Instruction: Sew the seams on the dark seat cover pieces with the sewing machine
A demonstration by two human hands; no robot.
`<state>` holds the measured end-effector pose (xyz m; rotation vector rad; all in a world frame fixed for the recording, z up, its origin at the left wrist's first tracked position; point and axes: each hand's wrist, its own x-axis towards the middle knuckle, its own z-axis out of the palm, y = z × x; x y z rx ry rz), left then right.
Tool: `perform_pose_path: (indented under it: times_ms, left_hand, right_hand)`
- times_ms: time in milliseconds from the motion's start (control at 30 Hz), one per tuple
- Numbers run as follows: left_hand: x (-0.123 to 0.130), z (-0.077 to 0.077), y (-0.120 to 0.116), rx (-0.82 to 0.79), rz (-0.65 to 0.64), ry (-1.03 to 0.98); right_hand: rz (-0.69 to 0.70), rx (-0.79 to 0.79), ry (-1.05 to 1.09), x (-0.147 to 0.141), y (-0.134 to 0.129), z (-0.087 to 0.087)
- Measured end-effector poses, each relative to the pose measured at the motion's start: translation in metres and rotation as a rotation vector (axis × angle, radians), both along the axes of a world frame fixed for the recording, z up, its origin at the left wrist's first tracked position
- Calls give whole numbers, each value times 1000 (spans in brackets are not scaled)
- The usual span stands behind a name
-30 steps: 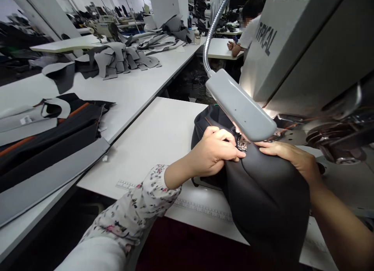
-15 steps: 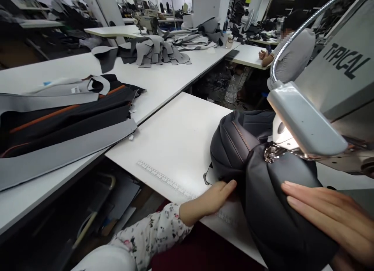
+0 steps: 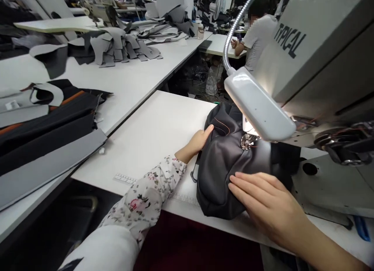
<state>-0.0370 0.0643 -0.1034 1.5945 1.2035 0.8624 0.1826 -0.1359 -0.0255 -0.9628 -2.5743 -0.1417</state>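
A black leather-like cover (image 3: 219, 165) with orange stitching lies bunched on the white sewing table, under the sewing machine's presser foot (image 3: 248, 141). At its far left edge, my left hand (image 3: 198, 141) grips the material, thumb on the near side and the other fingers hidden by it. My right hand (image 3: 263, 201) lies open on the front right part of the cover, fingers stretched out and pressed flat. A white lamp (image 3: 260, 103) on a bendy metal neck lights the area around the presser foot. The needle itself cannot be made out.
The machine's grey body (image 3: 315, 48) fills the upper right. A printed ruler scale (image 3: 125, 179) runs along the table's front. On the side table lie black and grey panels (image 3: 58, 126) and a pile of grey cut pieces (image 3: 117, 46). A person (image 3: 258, 37) sits beyond.
The cover has turned and spread under the presser foot, its orange seam now farther back. My left hand has moved away from me along its left side; the camera view has shifted right.
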Motion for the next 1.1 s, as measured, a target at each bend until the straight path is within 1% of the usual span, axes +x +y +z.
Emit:
perform_pose_path:
  times_ms: [33, 67, 100, 167, 200, 233, 267, 300, 333, 367, 400, 433, 500, 600, 767, 967, 1100]
  left_hand:
    - [-6, 4, 3, 23, -17, 70]
    - [-16, 12, 2, 54, -25, 136]
    - [-27, 23, -2, 89, -26, 195]
    - [-49, 53, -19, 180, -21, 285]
    - [-56, 70, -30, 242, -48, 320]
    - [-60, 85, -44, 339, -124, 356]
    - [-60, 97, -58, 528, -319, 435]
    - [-56, 106, -73, 716, -507, 493]
    - [-50, 111, -86, 876, -640, 555]
    - [-42, 111, -97, 1008, -719, 612]
    - [-35, 109, -105, 1105, -748, 651]
    - [-29, 104, -110, 1175, -750, 675]
    - [-23, 93, -113, 1248, -755, 663]
    - [-27, 84, -104, 1229, -790, 582]
    - [-34, 87, -94, 1171, -750, 522]
    - [-32, 86, -87, 1147, -721, 467]
    - [-29, 88, -81, 1138, -707, 474]
  right_hand:
    - [-24, -10, -7, 0, 3, 3]
    - [-44, -13, -17, 2, 6, 6]
    - [-59, -7, -26, 6, 9, 9]
    - [-72, 18, -46, 14, 12, 13]
    - [-85, 27, -52, 16, 12, 14]
    - [-94, 35, -59, 17, 11, 13]
    - [-106, 40, -67, 17, 10, 12]
    - [-120, 45, -72, 16, 8, 11]
    - [-128, 49, -77, 15, 6, 10]
    - [-136, 54, -82, 15, 4, 9]
    - [-142, 61, -87, 14, 3, 8]
    - [-146, 65, -95, 15, 1, 8]
    - [-141, 75, -109, 17, 0, 9]
    - [-126, 75, -98, 21, 0, 11]
    - [-131, 79, -60, 22, 6, 13]
    - [-132, 90, -33, 22, 13, 14]
    - [-124, 114, -25, 26, 20, 14]
